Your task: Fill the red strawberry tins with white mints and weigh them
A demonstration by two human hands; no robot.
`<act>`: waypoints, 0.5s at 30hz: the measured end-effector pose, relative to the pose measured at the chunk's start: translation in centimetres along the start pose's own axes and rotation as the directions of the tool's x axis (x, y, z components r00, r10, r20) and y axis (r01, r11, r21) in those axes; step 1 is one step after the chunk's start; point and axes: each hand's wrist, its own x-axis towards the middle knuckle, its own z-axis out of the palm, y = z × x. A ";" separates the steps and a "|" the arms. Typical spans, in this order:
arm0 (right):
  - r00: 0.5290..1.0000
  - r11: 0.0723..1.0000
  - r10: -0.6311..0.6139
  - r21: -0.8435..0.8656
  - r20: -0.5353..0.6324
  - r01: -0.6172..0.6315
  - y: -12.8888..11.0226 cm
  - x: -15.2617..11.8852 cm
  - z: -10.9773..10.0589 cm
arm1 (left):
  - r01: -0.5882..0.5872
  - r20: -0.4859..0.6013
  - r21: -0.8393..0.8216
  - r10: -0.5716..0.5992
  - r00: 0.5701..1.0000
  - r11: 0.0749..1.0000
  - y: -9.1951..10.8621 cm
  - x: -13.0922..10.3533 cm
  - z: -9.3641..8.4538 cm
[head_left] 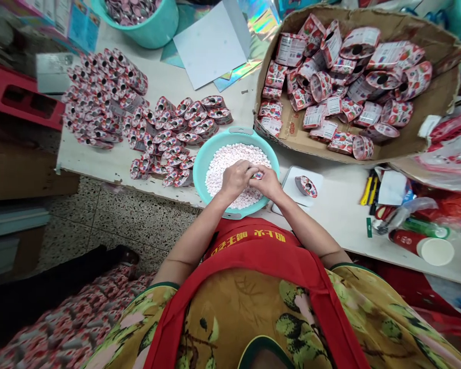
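Above a turquoise basin (198,177) filled with small white candy-like pellets (219,163), my two hands meet. My right hand (268,182) is closed around a small red-and-white printed candy pack (258,175), mostly covered by the fingers. The fingers of my left hand (235,180) are curled together against that pack's side; what they pinch, if anything, is hidden. Just right of the basin, one similar pack (306,186) with a dark round hole sits on a white flat scale-like plate (292,177).
A cardboard tray (441,61) of jumbled packs stands back right. Rows of packs (103,92) cover the table's left. Another turquoise tub (153,31) holds small round pieces. Cutters (369,189) and a red cup (407,240) lie at right.
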 end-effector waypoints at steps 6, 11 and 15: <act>0.996 0.986 0.079 0.152 -0.031 -0.073 -1.3 -2.7 -3.3 | 0.333 0.109 -0.764 -0.397 0.911 0.553 -3.1 2.7 -3.0; 0.933 0.982 0.093 0.184 -0.348 -0.029 -0.9 -6.8 -10.0 | 0.509 0.303 -0.821 -0.559 0.772 0.258 -5.5 4.0 -2.9; 0.796 0.984 0.107 0.179 -0.595 0.001 1.2 -10.4 -14.4 | 0.681 0.388 -0.662 -0.634 0.669 0.313 -4.6 4.0 -0.7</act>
